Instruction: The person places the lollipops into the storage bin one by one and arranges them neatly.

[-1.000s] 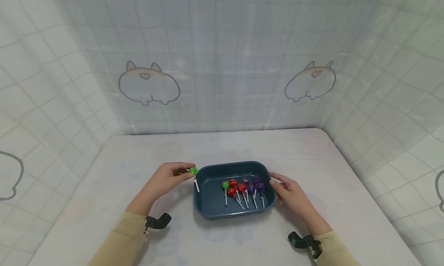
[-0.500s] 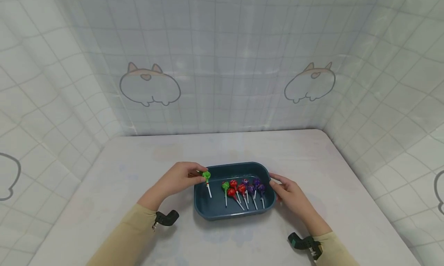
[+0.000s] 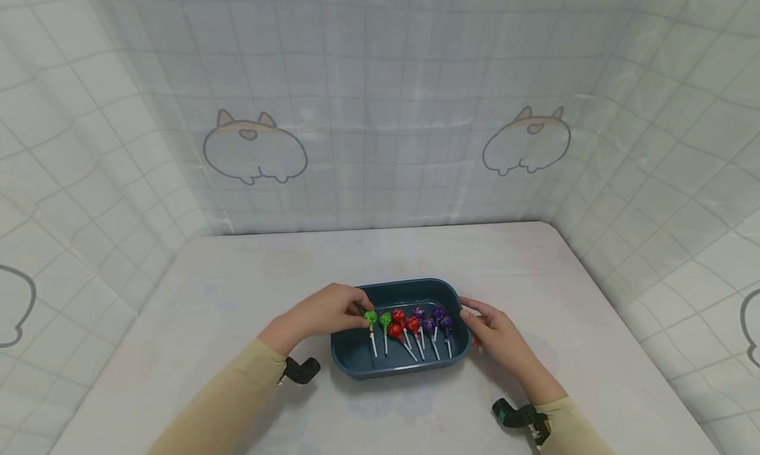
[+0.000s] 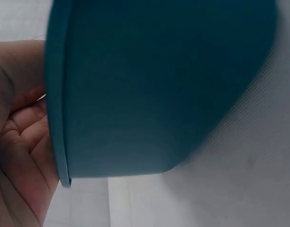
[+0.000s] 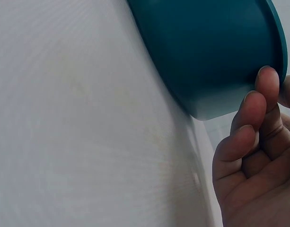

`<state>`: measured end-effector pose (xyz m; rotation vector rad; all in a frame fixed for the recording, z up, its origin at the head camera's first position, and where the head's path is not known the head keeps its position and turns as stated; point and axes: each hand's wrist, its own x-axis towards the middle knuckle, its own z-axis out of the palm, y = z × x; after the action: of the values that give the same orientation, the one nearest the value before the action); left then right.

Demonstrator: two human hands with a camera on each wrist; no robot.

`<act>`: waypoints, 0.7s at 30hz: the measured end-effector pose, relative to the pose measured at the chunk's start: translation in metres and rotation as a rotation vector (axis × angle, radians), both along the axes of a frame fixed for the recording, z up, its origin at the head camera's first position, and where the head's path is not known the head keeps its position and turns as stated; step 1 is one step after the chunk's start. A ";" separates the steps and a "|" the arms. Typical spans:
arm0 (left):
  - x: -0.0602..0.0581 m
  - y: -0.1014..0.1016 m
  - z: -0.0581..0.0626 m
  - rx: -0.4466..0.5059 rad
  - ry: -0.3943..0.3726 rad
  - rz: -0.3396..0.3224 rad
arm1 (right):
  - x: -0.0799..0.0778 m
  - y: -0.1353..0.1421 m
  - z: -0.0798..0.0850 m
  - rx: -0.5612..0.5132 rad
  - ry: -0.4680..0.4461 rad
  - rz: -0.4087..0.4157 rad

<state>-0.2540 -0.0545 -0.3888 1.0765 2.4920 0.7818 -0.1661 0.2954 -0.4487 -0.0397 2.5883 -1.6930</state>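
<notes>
A dark teal tray (image 3: 356, 363) sits on the table, holding a row of wrapped lollipops. My left hand (image 3: 329, 310) reaches over its left rim and pinches a green lollipop (image 3: 371, 318) by the head, white stick pointing toward me. Just right of that lies another green lollipop (image 3: 385, 320), then several red lollipops (image 3: 412, 323) and several purple lollipops (image 3: 438, 312). In the left wrist view the tray's wall hides my fingertips. At the right end, my right hand (image 3: 495, 330) grips the tray's rim, thumb on one side and fingers (image 5: 267, 85) against the outer wall.
The white table (image 3: 267, 257) reaches back to a grid-patterned curtain (image 3: 380, 145) with cartoon animal outlines. More curtain hangs along both sides. A black wrist mount (image 3: 301, 370) is on the left wrist and another is on the right.
My left hand has moved right and toward me, carrying the green lollipop from the tray's left rim to beside the other green one. The right hand and the tray have stayed in place.
</notes>
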 end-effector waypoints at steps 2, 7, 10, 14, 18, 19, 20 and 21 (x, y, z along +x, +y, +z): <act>0.000 0.004 -0.001 -0.024 -0.008 -0.006 | 0.000 0.000 0.000 0.000 0.002 0.001; 0.000 0.014 -0.004 -0.091 0.004 -0.027 | 0.000 0.000 -0.001 0.002 0.005 -0.001; 0.001 0.018 -0.006 -0.136 0.037 -0.036 | 0.000 -0.001 -0.002 0.002 0.005 -0.001; 0.001 0.021 -0.008 -0.189 0.086 -0.040 | -0.001 -0.001 -0.002 0.009 0.006 -0.003; 0.001 0.024 -0.009 -0.236 0.119 -0.042 | -0.001 -0.001 -0.002 0.018 0.007 -0.006; 0.001 0.025 -0.009 -0.245 0.128 -0.043 | -0.001 0.000 -0.002 0.019 0.006 -0.006; 0.002 0.025 -0.010 -0.251 0.136 -0.045 | 0.000 0.000 -0.002 0.018 0.005 -0.007; 0.003 0.026 -0.009 -0.256 0.144 -0.048 | 0.000 0.000 -0.002 0.018 0.005 -0.007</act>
<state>-0.2514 -0.0284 -0.3981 1.1288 2.5854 0.3697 -0.1664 0.2951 -0.4511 -0.0335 2.6102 -1.6738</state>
